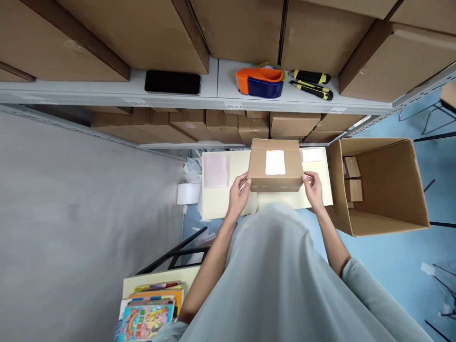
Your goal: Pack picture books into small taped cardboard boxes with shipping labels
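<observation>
A closed cardboard box (259, 164) with a white label (275, 162) on its top is between my two hands, over a pale yellow table (235, 202). My left hand (239, 194) grips its left side near the front corner, thumb toward me. On the opposite side, my right hand (312, 187) has its fingertips pressed to the right edge. Whether the box rests on the table or hangs just above it, I cannot tell. A pinkish translucent sheet or pad (215, 170) lies left of the box, and white paper (311, 155) lies to its right.
A large open carton (392, 185) holding small boxes (352, 190) stands right of the table. The shelf ahead carries cartons (245, 28), a phone (173, 82), an orange-and-blue tape dispenser (260, 81) and box cutters (311, 85). A white roll (188, 194) and stacked books (147, 318) are at left.
</observation>
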Tool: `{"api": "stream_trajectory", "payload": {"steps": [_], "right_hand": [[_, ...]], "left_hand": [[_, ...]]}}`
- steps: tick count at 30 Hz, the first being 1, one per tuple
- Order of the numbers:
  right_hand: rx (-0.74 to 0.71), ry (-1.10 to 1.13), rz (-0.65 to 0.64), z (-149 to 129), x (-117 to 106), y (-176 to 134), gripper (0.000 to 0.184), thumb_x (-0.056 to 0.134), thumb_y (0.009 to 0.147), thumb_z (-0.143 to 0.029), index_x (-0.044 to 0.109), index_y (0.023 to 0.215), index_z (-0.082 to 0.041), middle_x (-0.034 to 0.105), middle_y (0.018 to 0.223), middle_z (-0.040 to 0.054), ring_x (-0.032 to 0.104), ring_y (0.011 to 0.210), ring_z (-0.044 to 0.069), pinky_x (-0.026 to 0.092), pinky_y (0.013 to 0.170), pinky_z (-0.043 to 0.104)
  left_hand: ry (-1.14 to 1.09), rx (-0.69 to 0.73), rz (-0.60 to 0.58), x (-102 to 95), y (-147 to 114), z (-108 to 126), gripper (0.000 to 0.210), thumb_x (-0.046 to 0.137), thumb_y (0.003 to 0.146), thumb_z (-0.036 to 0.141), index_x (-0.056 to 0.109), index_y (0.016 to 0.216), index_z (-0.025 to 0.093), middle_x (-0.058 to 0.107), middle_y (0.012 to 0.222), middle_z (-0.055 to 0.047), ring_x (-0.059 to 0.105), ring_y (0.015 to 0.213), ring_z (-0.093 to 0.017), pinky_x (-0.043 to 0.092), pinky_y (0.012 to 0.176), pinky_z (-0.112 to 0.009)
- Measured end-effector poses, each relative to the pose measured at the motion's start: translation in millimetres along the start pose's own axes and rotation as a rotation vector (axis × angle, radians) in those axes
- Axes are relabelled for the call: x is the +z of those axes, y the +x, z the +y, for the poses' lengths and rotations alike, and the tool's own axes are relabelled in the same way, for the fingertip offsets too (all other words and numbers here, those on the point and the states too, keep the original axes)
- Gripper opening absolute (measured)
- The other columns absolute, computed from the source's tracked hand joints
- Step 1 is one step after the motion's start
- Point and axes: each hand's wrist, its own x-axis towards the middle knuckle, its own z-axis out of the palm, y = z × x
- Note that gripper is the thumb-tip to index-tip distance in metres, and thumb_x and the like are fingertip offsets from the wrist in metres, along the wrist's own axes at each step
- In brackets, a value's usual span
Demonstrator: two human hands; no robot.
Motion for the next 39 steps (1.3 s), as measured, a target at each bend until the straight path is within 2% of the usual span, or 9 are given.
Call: {"api": "stream_trajectory", "payload": {"steps": [5,10,13,18,21,24,28,33,39], "right_hand": [[0.141,-0.040,-0.116,50,13,-5,0.070,0.059,0.086,-0.083,0.063,0.115,-0.020,0.075,0.121,0.0190,0.073,0.103,0.029,0.060,0.094,0.048],[0.237,-0.132,-0.193,85,16,-16,0.081,0.050,0.081,-0.095,0.063,0.110,-0.020,0.075,0.120,0.0186,0.072,0.094,0.026,0.060,0.092,0.048],[0.257,-0.157,-0.198,91,17,-6,0.083,0.050,0.081,-0.096,0.063,0.110,-0.020,0.076,0.118,0.0185,0.072,0.102,0.029,0.058,0.099,0.051],[0.261,-0.123,-0.202,76,27,38,0.081,0.046,0.089,-0.092,0.068,0.117,-0.019,0.075,0.131,0.0191,0.069,0.119,0.030,0.056,0.107,0.049],[0.297,-0.017,-0.270,61,39,59,0.082,0.042,0.093,-0.092,0.072,0.105,-0.017,0.080,0.116,0.0162,0.071,0.110,0.028,0.060,0.101,0.045],[0.352,0.053,-0.279,49,43,66,0.082,0.043,0.094,-0.092,0.075,0.098,-0.017,0.082,0.110,0.0160,0.074,0.100,0.028,0.062,0.099,0.047],[0.298,0.110,-0.259,36,31,53,0.084,0.043,0.096,-0.091,0.077,0.112,-0.016,0.080,0.127,0.0190,0.078,0.108,0.031,0.063,0.102,0.050],[0.201,0.189,-0.178,22,2,23,0.085,0.041,0.099,-0.090,0.075,0.127,-0.017,0.074,0.143,0.0185,0.072,0.129,0.032,0.061,0.111,0.049],[0.232,0.224,-0.192,28,-5,4,0.082,0.053,0.093,-0.090,0.076,0.128,-0.019,0.073,0.144,0.0162,0.070,0.133,0.033,0.058,0.114,0.051]], "left_hand": [[-0.107,-0.278,0.035,-1.0,4,-56,0.044,0.059,0.096,0.065,0.060,0.099,0.022,0.071,0.143,-0.018,0.069,0.135,-0.028,0.057,0.114,-0.051],[-0.066,-0.392,-0.013,2.0,-3,-87,0.048,0.061,0.093,0.068,0.061,0.101,0.021,0.073,0.136,-0.018,0.072,0.128,-0.027,0.056,0.113,-0.047],[-0.023,-0.388,-0.034,0.7,4,-92,0.055,0.059,0.093,0.070,0.066,0.111,0.019,0.071,0.141,-0.021,0.070,0.131,-0.029,0.056,0.113,-0.048],[0.077,-0.329,0.026,0.8,44,-81,0.061,0.053,0.097,0.069,0.069,0.128,0.019,0.063,0.155,-0.022,0.065,0.139,-0.029,0.054,0.114,-0.048],[0.072,-0.315,0.014,7.6,68,-64,0.060,0.054,0.099,0.068,0.070,0.127,0.018,0.070,0.146,-0.022,0.070,0.130,-0.029,0.056,0.112,-0.048],[0.029,-0.293,-0.064,14.1,76,-46,0.065,0.050,0.100,0.072,0.071,0.122,0.014,0.077,0.132,-0.023,0.075,0.118,-0.028,0.058,0.110,-0.048],[-0.018,-0.205,-0.039,10.0,62,-25,0.077,0.046,0.101,0.078,0.069,0.128,0.011,0.075,0.135,-0.025,0.074,0.123,-0.030,0.057,0.112,-0.048],[-0.100,-0.117,-0.011,-6.2,33,-10,0.081,0.042,0.103,0.078,0.068,0.139,0.011,0.070,0.145,-0.026,0.070,0.133,-0.031,0.055,0.117,-0.050],[-0.084,-0.202,0.000,-3.4,9,-23,0.071,0.052,0.102,0.076,0.071,0.136,0.017,0.067,0.153,-0.020,0.064,0.143,-0.032,0.052,0.121,-0.048]]}}
